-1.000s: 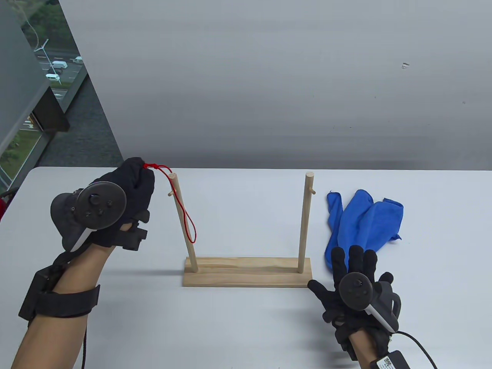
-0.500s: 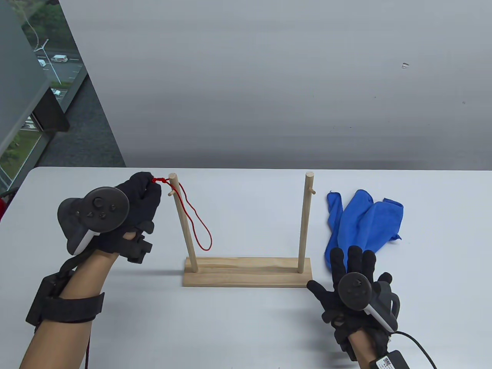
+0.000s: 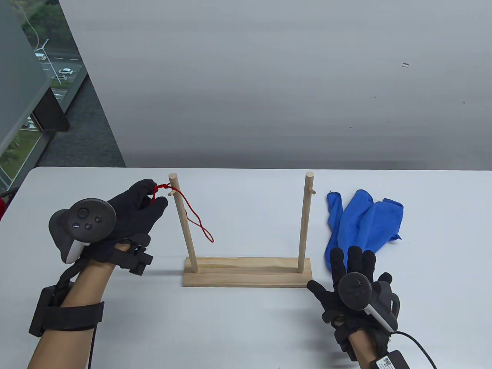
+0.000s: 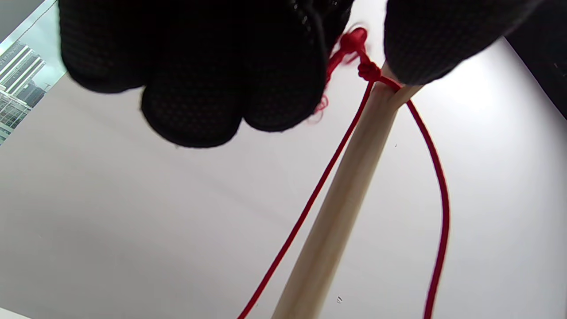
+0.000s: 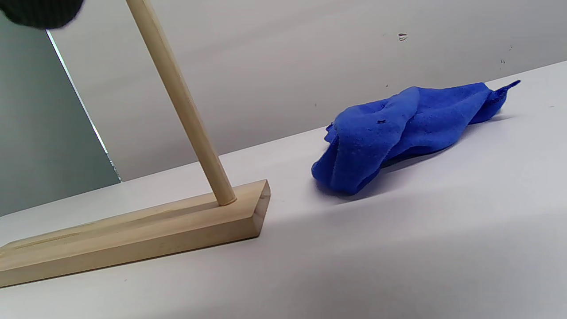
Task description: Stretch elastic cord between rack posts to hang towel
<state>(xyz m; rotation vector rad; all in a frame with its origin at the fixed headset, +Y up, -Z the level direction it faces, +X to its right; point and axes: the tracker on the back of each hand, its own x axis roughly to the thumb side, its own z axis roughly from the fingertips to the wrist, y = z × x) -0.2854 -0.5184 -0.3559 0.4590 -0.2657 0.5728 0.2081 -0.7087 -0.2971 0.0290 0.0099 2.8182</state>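
A wooden rack stands mid-table with a left post and a right post, each with a small peg near the top. My left hand pinches the knotted end of a red elastic cord just left of the left post's top. The cord's loop goes around the left post with a strand on each side and hangs slack. My right hand rests flat and spread on the table by the rack's right end, holding nothing. A crumpled blue towel lies right of the rack, seen also in the right wrist view.
The white table ends at a grey wall behind. A window is at far left. A black cable trails from my right wrist. The rack base sits close in front of my right hand.
My left hand has come down and toward the left post with the cord's knot. The loop, which hung beside the post, now lies around it and swings to the right. My right hand has not moved.
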